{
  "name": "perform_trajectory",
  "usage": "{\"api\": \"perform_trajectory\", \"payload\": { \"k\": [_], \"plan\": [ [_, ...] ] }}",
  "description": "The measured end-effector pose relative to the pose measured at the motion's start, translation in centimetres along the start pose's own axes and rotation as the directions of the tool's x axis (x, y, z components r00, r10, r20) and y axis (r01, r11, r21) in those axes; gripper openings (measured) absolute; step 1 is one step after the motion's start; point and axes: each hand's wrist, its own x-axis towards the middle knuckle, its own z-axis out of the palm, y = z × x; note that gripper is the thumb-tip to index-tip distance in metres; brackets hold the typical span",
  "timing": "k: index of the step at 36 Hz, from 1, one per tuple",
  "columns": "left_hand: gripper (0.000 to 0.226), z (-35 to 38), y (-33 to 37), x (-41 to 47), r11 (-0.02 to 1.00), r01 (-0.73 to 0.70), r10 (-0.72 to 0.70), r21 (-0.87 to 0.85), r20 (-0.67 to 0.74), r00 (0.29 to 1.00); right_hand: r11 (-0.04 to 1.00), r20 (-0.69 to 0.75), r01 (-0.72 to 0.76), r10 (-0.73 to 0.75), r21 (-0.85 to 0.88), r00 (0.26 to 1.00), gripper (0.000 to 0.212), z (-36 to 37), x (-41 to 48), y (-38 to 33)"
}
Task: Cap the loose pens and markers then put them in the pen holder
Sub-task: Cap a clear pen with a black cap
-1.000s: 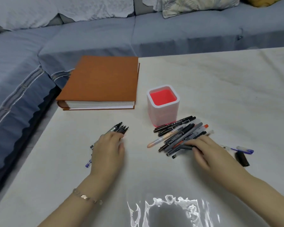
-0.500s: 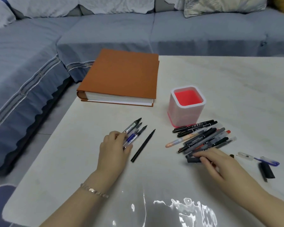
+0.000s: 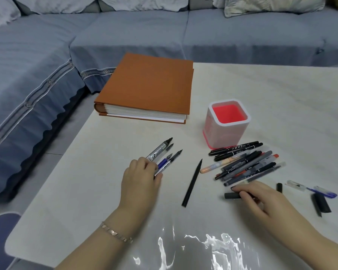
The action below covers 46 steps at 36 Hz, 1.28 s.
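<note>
While the uncapped pens are kept apart from the capped ones, the scene is laid out as follows.

Left hand (image 3: 140, 177): closed around a fan of uncapped pens (image 3: 164, 154), tips pointed toward the upper centre of the frame; the bundle is judged to be gathered so that the open tips stay off the desk (image 3: 281, 94).
Right hand (image 3: 261, 199): fingers curled onto a dark cap (image 3: 231, 195) at lower right, gripped lightly, evidently selected for fitting.
Single black pen (image 3: 192, 183): laid alone between the hands, uncapped tip up-frame.
Capped pile (image 3: 246, 162): stacked just below the pen holder, touching its base, apparently staged for loading.
Pen holder (image 3: 227, 123): upright, right of centre, nothing seen inside.
Loose caps (image 3: 321, 204): at far right, beside a blue pen (image 3: 310, 189).
Orange book (image 3: 150, 88): upper centre, uninvolved.
</note>
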Motion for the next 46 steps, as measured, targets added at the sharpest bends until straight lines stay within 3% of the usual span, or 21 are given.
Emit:
{"api": "perform_trajectory", "payload": {
  "k": [13, 16, 18, 20, 25, 35, 46],
  "plan": [
    [0.021, -0.4, 1.1, 0.4, 0.988, -0.071, 0.051, 0.136, 0.146, 0.988, 0.999, 0.0, -0.044, 0.044, 0.029, 0.999, 0.019, 0.2, -0.2, -0.1],
    [0.011, -1.1, 1.9, 0.1, 1.0, -0.012, 0.014, -0.019, 0.122, 0.992, 0.989, -0.034, -0.07, 0.075, 0.129, 0.997, 0.03, 0.0, -0.3, -0.3],
    [0.013, -2.0, 2.9, -0.1, 0.973, 0.09, -0.048, -0.214, 0.195, 0.98, 0.963, -0.088, -0.11, 0.135, 0.247, 0.987, 0.032, -0.3, -0.4, -0.5],
    [0.014, -2.9, 4.0, -0.7, 0.912, 0.12, -0.01, -0.392, 0.273, 0.962, 0.911, -0.131, -0.138, 0.203, 0.388, 0.97, 0.028, -0.7, -0.4, -0.9],
    [0.015, -5.2, 6.3, -1.5, 0.828, 0.054, 0.161, -0.558, 0.328, 0.931, 0.799, -0.232, -0.071, 0.257, 0.597, 0.938, 0.025, -2.2, -0.5, -1.8],
    [0.013, -5.0, 7.0, -1.7, 0.799, -0.017, 0.24, -0.601, 0.293, 0.926, 0.804, -0.3, -0.023, 0.249, 0.595, 0.921, 0.034, -3.8, -1.7, -2.0],
    [0.017, -5.1, 7.1, -2.1, 0.813, -0.043, 0.264, -0.581, 0.302, 0.916, 0.833, -0.263, -0.034, 0.213, 0.552, 0.941, 0.038, -4.0, -2.1, -1.1]
  ]
}}
